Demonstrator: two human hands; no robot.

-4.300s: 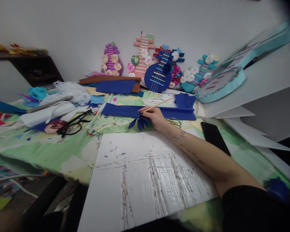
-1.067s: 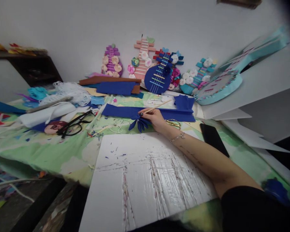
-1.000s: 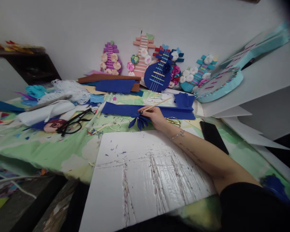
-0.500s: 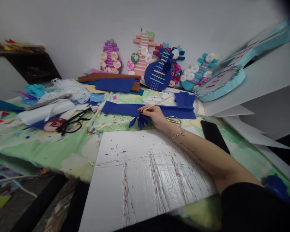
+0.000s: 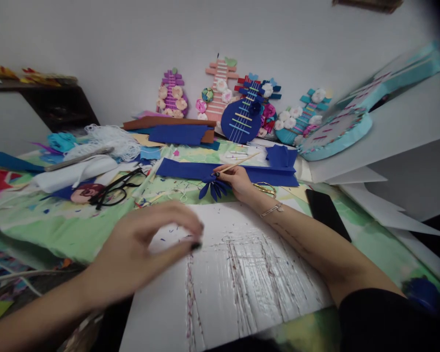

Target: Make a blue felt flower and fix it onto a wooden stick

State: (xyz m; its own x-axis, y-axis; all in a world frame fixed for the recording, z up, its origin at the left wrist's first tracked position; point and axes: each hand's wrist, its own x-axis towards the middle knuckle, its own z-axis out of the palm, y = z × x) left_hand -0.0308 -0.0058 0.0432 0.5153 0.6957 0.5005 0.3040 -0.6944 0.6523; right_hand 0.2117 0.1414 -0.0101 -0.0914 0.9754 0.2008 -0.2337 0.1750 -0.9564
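In my right hand (image 5: 238, 182) the fingers pinch a thin wooden stick (image 5: 242, 162) that slants up to the right. A cluster of dark blue petals (image 5: 214, 188), like a flower, hangs at the stick's lower end, just below the fingertips. My left hand (image 5: 143, 247), slightly blurred, hovers over the left part of a glue-streaked white board (image 5: 212, 293). Its thumb and fingers are curved and apart, with nothing between them. Behind the petals lies a long dark blue strip (image 5: 185, 169).
Black-framed glasses (image 5: 113, 190), white string (image 5: 110, 142) and folded blue sheets (image 5: 175, 134) lie at the left and back. To the right are gold-handled scissors (image 5: 266, 189) and a black phone (image 5: 327, 215). A decorated blue lute model (image 5: 241, 120) leans on the wall among others.
My left hand has come into view from the lower left. The right hand keeps its grip on the stick with the petals. The whole view has shifted slightly.
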